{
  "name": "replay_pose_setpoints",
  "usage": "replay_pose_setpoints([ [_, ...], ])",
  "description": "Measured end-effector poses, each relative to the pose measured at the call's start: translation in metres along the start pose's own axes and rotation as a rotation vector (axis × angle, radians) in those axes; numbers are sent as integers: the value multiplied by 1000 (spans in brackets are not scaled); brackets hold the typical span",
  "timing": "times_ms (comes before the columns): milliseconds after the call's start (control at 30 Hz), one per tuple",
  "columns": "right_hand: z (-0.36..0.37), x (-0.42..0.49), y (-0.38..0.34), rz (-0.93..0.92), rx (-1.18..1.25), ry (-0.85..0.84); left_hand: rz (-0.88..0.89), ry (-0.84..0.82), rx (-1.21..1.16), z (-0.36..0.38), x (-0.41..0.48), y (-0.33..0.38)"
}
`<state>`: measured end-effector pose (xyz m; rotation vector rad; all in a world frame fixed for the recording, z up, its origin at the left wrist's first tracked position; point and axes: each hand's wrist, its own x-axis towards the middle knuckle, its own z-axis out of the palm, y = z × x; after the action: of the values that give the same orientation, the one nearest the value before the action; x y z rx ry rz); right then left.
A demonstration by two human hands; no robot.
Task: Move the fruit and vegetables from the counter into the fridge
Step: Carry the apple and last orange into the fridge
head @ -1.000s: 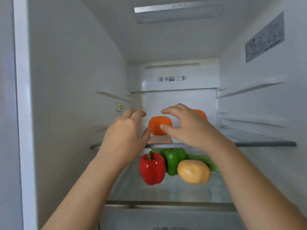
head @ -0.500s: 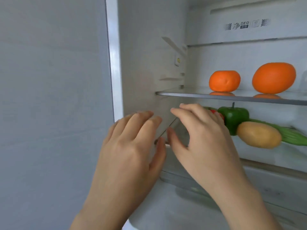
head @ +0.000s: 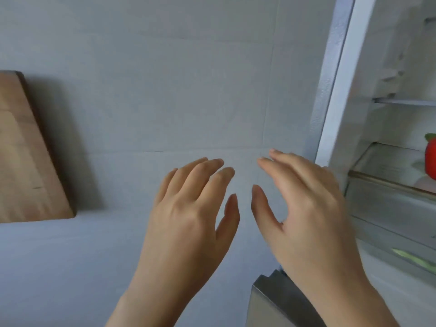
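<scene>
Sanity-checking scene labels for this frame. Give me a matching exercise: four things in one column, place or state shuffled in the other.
Things:
1. wooden cutting board
2. red bell pepper
3. left hand
4. right hand

Place or state:
A. open, empty, overlapping the fridge frame
B. far left edge of view
C. on a fridge shelf, far right edge of view
D. open, empty, in front of the wall

Pairs: 1-B, 2-C, 3-D, 4-A.
</scene>
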<state>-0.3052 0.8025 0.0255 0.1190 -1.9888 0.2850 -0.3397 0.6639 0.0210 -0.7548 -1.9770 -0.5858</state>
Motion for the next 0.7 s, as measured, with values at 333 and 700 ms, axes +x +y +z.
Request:
replay_pose_setpoints([
  [333, 76, -25, -164, -125, 293, -168, -245, 10, 301, -131, -87, -107],
  [700, 169, -82, -340, -332, 597, -460, -592, -3, 593, -238, -208, -207],
])
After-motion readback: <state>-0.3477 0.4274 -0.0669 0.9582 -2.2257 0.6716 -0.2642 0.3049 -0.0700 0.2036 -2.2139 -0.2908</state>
